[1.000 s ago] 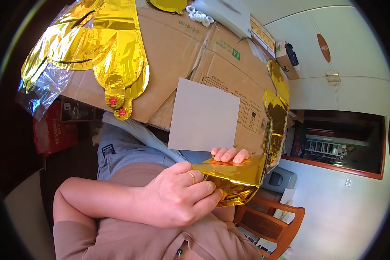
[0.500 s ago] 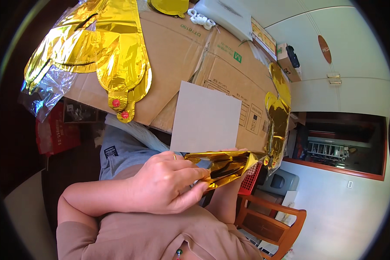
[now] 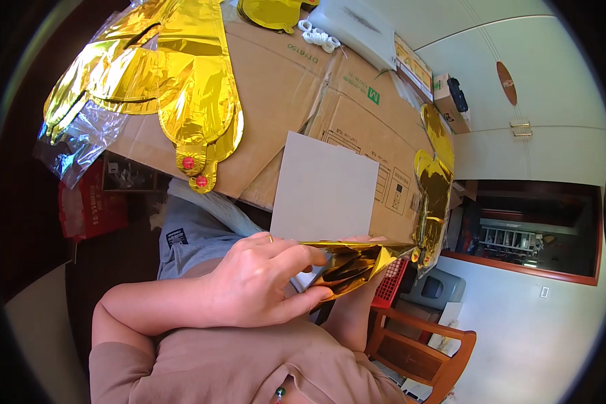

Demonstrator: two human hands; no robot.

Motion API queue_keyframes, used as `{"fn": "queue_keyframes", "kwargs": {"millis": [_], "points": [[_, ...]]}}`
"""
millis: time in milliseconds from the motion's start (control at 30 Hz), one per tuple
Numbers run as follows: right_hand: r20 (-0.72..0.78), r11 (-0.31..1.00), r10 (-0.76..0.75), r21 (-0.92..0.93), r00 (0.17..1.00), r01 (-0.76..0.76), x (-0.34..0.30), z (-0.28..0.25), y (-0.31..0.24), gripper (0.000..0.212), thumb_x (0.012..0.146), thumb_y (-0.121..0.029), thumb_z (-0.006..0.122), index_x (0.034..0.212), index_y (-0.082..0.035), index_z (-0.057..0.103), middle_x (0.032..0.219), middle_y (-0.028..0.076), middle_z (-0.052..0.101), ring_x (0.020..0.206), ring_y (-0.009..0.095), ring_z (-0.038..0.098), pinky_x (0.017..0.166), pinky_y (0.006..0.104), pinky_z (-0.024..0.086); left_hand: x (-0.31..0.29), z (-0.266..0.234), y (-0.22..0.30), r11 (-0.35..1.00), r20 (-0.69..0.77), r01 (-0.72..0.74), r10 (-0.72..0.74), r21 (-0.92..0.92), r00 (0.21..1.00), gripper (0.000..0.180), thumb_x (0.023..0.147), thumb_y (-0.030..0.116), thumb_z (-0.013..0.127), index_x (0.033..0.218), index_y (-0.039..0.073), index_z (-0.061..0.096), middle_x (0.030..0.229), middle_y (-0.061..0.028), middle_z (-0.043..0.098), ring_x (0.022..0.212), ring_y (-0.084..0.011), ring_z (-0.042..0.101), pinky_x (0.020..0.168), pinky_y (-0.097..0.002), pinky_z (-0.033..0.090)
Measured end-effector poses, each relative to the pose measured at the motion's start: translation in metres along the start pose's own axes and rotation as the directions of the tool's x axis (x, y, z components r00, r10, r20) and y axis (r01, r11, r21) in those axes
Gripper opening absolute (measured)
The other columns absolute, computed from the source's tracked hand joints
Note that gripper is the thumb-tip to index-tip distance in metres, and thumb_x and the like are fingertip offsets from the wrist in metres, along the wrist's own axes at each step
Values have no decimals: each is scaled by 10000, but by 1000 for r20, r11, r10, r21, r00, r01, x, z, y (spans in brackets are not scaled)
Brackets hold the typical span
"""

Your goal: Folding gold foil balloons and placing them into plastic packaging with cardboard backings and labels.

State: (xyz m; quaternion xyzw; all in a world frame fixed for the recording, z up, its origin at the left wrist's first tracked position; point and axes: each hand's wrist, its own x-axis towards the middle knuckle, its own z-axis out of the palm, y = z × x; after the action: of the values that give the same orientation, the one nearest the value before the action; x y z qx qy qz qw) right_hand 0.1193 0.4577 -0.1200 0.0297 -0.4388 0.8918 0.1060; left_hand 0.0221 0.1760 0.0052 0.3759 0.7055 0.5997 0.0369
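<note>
Well, fingers [image 3: 301, 257] hold creased, gaping gold foil [image 3: 358, 279]

Sheet [image 3: 324, 187] on cardboard [image 3: 269, 81] lies behind the foil pouch [image 3: 361, 266]

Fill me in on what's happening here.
A person is handling a gold foil piece. The left hand has thumb and index finger spread at its open mouth; the right hand, mostly hidden, is behind it. A pale sheet lies on the cardboard, with more gold foil on either side.
</note>
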Motion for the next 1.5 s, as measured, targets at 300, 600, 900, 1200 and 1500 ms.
{"fn": "queue_keyframes", "kwargs": {"millis": [300,600,900,1200,1500], "points": [[69,998,-54,-22,996,56,12,34,-13,264,963,-133,684,1214,-52,697,1158,205,718,1054,345,696,935,489,551,-4,-2,-6,998,33,-3,1,66,999,238,753,146,875,798,72,654,715,-55,672,619,-231,653,598,-349,478],[-155,953,-88,-302,984,38,13,53,-13,452,920,-51,695,1360,-41,593,1312,106,664,1210,250,632,1080,425,472,2,-2,-11,955,118,226,-206,-190,971,298,869,140,776,1103,-23,688,816,-121,716,720,-227,693,690,-354,528],[-319,867,425,-125,847,-482,51,59,-45,382,963,-71,674,1319,19,570,1257,96,673,1132,204,662,1009,365,519,27,-2,-44,486,422,626,-470,-610,775,870,945,31,617,1627,81,77,1275,-219,608,1135,-234,653,957,-335,523],[-266,794,580,-25,770,-607,73,25,-54,360,944,-67,684,1284,15,598,1183,103,699,1033,207,700,930,361,565,58,-7,-60,920,239,65,-168,386,957,632,803,90,726,1411,109,556,1008,-113,649,918,-278,687,773,-390,564],[-435,729,557,-153,708,-667,104,24,-90,500,959,-439,676,1222,-16,633,910,85,712,731,209,708,584,349,577,131,-3,-85,997,255,45,-59,61,965,154,935,166,725,1025,41,722,966,-73,735,858,-210,681,782,-333,526]]}}
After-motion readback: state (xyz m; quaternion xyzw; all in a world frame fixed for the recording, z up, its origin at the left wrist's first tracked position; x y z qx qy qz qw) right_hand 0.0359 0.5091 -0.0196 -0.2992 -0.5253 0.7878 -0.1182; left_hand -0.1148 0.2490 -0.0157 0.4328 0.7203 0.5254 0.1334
